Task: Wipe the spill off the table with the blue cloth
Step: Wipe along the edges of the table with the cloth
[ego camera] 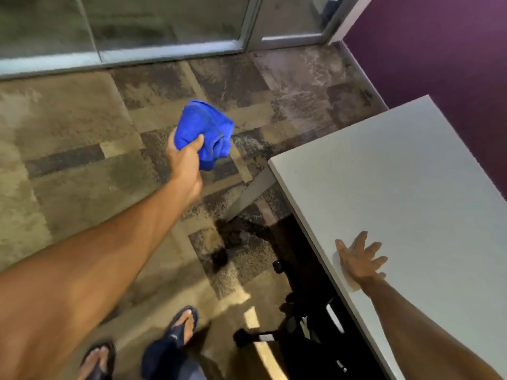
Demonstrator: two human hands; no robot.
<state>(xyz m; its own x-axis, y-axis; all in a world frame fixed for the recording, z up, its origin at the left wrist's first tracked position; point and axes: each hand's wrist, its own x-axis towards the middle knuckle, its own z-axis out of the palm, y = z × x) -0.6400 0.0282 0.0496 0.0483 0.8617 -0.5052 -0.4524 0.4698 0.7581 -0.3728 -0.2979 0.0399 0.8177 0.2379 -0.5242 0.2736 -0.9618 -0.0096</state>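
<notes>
Left hand (184, 157): grip clamped on the blue cloth (205, 131), thumb pressed across its near face, arm stretched out over the carpet (68, 138).
Blue cloth: bunched into a loose wad, held in the air over the floor, well apart from the counter (406, 171); it touches nothing but the hand.
Right hand (360, 257): fingers spread apart, palm flat on the counter near its left edge, holding nothing.
Spill: a faint pale patch (348, 281) shows just under and beside the right palm; whether that is the spill, I cannot tell, and the rest of the counter top looks evenly grey.
Key relation: from the cloth, the counter's near corner lies at about 4 o'clock, and the pale patch at about 5 o'clock, further toward the person.
Long axis: the counter runs from 5 o'clock up to 1 o'clock in view, so strokes would likely follow that line.
Nearer hand: the right is already on the surface, but the cloth sits in the left, which has to cross over.
Step, as I judge it: carrying the cloth in; wiping not yet begun.
</notes>
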